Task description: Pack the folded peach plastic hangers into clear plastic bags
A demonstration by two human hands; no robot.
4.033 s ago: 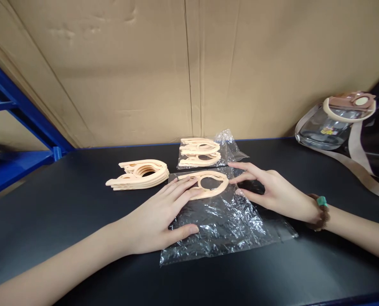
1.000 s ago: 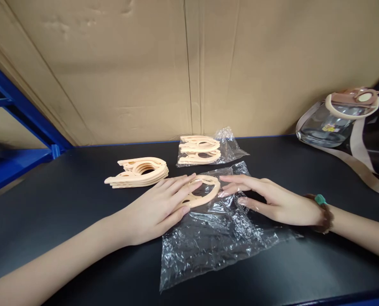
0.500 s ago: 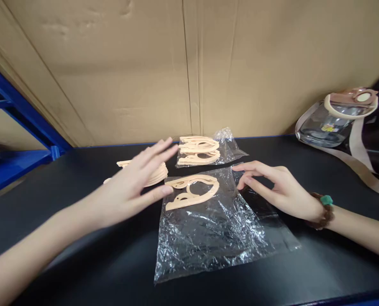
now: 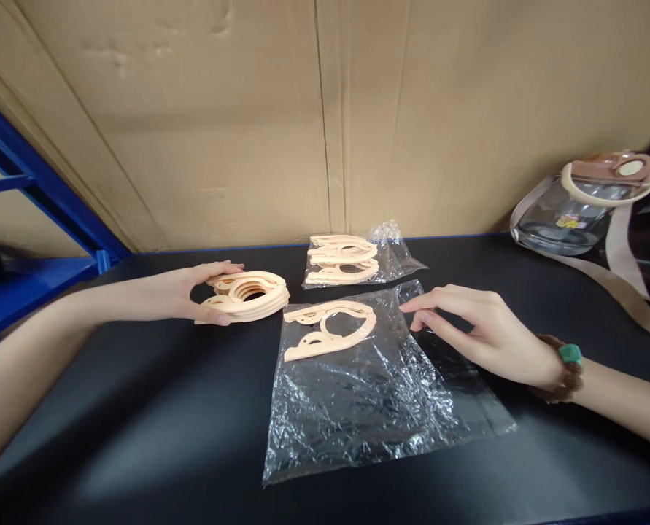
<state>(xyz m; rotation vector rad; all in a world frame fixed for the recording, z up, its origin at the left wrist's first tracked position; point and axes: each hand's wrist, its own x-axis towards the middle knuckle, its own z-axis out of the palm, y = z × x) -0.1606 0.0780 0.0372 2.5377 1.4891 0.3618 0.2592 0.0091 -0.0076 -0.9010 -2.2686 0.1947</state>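
Note:
My left hand (image 4: 190, 293) reaches around the left end of a stack of beige folding hangers (image 4: 270, 299), its thumb and fingers on opposite sides. A clear plastic bag (image 4: 351, 408) lies flat in front of me, with a folded hanger (image 4: 351, 337) inside its far end. My right hand (image 4: 467, 328) is at that bag's right edge, fingers loosely bent and apart, fingertips touching or just over the film. Behind it, a second clear bag (image 4: 393, 251) has several folded hangers (image 4: 341, 275) in it.
A clear bottle (image 4: 557, 219) with a brown lid and a pale strap (image 4: 620, 292) stands at the back right. Cardboard (image 4: 220, 146) rises behind the black tabletop (image 4: 165, 437). A blue metal frame (image 4: 56, 197) borders the left.
My left hand has moved left, from above the bagged hanger to the stack, and closed around its end. My right hand has barely moved. The bags lie where they were.

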